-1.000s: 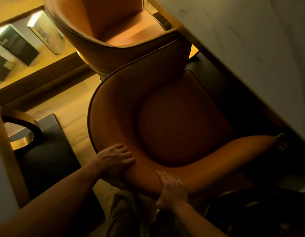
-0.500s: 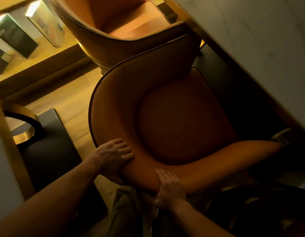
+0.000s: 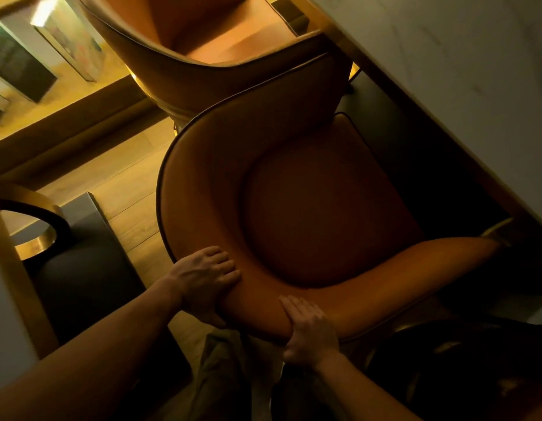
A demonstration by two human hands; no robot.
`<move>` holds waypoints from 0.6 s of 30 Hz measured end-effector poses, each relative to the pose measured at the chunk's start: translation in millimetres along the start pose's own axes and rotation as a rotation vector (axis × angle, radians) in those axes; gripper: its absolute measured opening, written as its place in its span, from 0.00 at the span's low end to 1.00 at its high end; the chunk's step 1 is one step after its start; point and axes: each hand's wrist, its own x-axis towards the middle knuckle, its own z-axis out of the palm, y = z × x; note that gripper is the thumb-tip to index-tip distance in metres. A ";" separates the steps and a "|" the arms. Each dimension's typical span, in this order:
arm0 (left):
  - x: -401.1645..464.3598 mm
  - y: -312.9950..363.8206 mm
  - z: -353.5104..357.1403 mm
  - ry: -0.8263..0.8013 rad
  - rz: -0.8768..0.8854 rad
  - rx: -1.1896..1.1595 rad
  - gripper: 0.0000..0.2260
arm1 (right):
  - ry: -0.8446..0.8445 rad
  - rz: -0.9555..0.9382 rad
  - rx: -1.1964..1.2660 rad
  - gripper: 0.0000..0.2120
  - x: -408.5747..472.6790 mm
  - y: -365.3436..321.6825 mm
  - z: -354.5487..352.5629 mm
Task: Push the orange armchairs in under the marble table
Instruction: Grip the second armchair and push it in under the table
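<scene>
Hands: left hand (image 3: 204,279), right hand (image 3: 309,328) clamped on curved backrest of near orange leather armchair (image 3: 318,214). Risks: armrest striking pale marble table (image 3: 464,74) edge; scraping second orange armchair (image 3: 221,44), touching or just beside.

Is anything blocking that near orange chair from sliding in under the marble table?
Nothing visible does. The near armchair faces a dark, open gap below the marble table. The second armchair sits alongside it, not in front. Both hands already grip its backrest.

No legible text, label, brand, number or sign on any surface in view.
</scene>
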 end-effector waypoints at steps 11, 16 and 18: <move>0.4 4.5 -4.4 -0.007 -0.035 0.016 0.48 | -0.023 -0.105 0.002 0.49 -5.0 12.7 -3.8; -0.1 5.2 -7.7 0.029 -0.031 0.022 0.47 | -0.109 -0.072 -0.249 0.54 -14.3 56.7 -17.2; -1.7 5.3 -8.5 0.053 -0.016 0.039 0.46 | -0.114 -0.053 -0.307 0.55 -16.0 67.7 -18.5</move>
